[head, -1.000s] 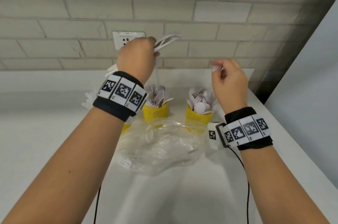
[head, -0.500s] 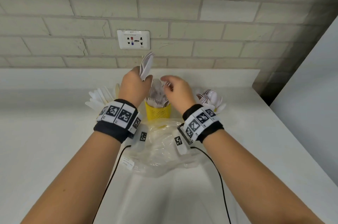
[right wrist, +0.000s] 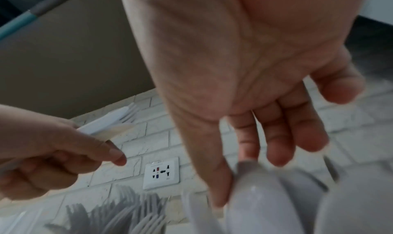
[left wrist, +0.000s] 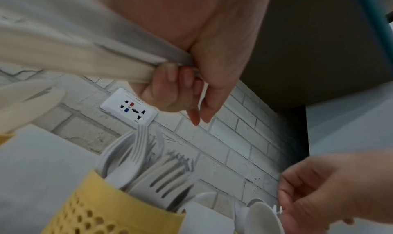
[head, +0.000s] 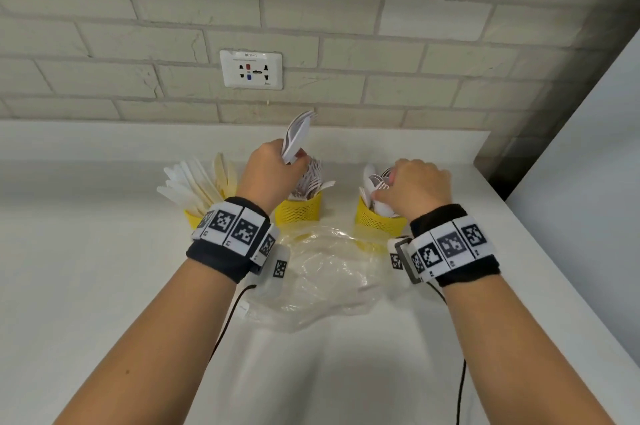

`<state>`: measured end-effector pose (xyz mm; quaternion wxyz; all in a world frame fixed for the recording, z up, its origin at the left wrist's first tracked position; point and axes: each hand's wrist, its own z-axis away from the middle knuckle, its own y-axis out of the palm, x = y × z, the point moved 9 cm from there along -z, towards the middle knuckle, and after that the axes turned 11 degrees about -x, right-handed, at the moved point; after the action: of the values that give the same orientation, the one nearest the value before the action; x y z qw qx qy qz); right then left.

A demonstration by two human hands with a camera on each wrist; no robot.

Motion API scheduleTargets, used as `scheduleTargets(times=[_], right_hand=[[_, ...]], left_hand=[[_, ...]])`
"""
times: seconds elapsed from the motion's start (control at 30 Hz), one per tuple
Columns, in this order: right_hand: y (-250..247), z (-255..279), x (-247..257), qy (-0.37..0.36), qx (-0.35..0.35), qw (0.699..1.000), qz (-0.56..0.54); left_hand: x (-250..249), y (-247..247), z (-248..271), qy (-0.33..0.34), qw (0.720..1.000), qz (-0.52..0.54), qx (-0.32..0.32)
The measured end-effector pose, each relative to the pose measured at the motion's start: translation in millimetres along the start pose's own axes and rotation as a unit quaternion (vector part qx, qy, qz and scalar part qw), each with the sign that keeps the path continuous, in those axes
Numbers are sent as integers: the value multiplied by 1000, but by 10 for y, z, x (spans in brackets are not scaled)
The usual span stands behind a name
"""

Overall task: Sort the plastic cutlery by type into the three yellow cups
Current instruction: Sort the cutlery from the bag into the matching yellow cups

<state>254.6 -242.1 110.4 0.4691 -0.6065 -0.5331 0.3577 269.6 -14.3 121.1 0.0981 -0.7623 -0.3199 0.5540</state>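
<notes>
Gripping cutlery (head: 294,138), the left hand (head: 266,175) hovers; right hand (head: 414,187) (fingers loose) tops the spoon cup (head: 375,218).

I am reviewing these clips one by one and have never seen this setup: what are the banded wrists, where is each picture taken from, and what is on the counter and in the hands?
No machine here: a person works bare-handed, wearing black wristbands with printed square markers. One picture comes from a head camera looking down; the other two come from cameras on each wrist, looking along the fingers.

On the white counter stand three yellow perforated plastic cups: the left cup holds knives, the middle cup forks, the right cup spoons. A crumpled clear plastic bag lies in front of them.

The left hand grips a bundle of white plastic cutlery. The right hand is at the spoon cup, its fingers touching a white plastic spoon.
</notes>
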Motion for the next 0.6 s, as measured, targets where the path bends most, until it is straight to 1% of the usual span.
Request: scheduleTargets(times=[0.07, 0.13, 0.27, 0.33, 0.43, 0.53, 0.57, 0.6], right_hand=[[30, 36, 25, -2, -16, 999, -46], [0, 48, -1, 13, -35, 994, -100], [-30, 51, -75, 47, -39, 972, -228], [-129, 22, -68, 64, -59, 949, -303], [-466, -51, -1, 77, -126, 895, -421], [-897, -57, 194, 24, -212, 857, -469], [-1008, -51, 272, 2, -233, 849, -475], [-1075, -54, 353, -17, -242, 848, -472]], left_hand=[[-16, -2, 26, 5, 1000, -7, -1], [4, -45, 39, 10, 1000, -16, -5], [109, -157, 55, -2, 1000, -13, -5], [159, -226, 63, -7, 1000, -12, -8], [246, -324, 67, -30, 999, 23, -26], [343, -346, 78, -81, 990, 109, -29], [368, -339, 95, -104, 983, 147, -21], [383, -332, 119, -124, 976, 181, -11]])
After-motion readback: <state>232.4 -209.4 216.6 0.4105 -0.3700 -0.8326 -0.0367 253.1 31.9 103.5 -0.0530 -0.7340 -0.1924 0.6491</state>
